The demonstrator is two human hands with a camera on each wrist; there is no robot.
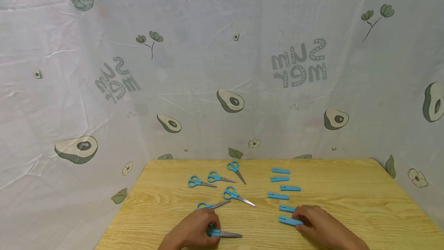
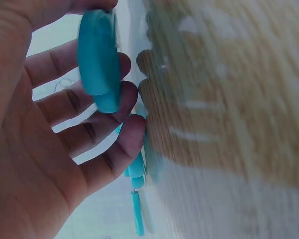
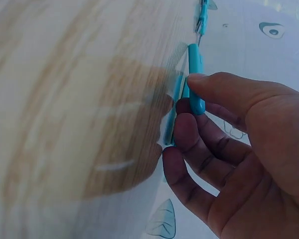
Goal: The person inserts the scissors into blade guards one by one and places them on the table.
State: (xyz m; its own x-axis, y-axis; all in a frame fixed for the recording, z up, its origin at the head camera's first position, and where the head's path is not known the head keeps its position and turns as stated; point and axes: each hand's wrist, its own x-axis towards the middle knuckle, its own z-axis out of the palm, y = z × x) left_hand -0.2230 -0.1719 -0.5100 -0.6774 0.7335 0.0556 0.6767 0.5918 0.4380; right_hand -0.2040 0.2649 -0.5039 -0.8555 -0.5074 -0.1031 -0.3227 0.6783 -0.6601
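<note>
At the front of the table my left hand (image 1: 197,227) grips the blue handles of a pair of scissors (image 1: 230,235), whose metal blades point right. In the left wrist view, the scissors' handle (image 2: 98,59) sits between thumb and fingers. Over on the right, my right hand (image 1: 320,225) pinches one end of a light blue scissors cover (image 1: 288,220). The right wrist view has this cover (image 3: 195,64) between thumb and fingertips, close to the tabletop. Just behind it lies another cover (image 1: 286,208), partly hidden by the right hand.
Several more blue-handled scissors (image 1: 230,193) lie spread on the wooden table (image 1: 347,188), left of centre. One pair (image 1: 205,206) is partly behind the left hand. More blue covers (image 1: 278,196) form a loose column on the right. A patterned curtain (image 1: 194,68) surrounds the table's back and sides.
</note>
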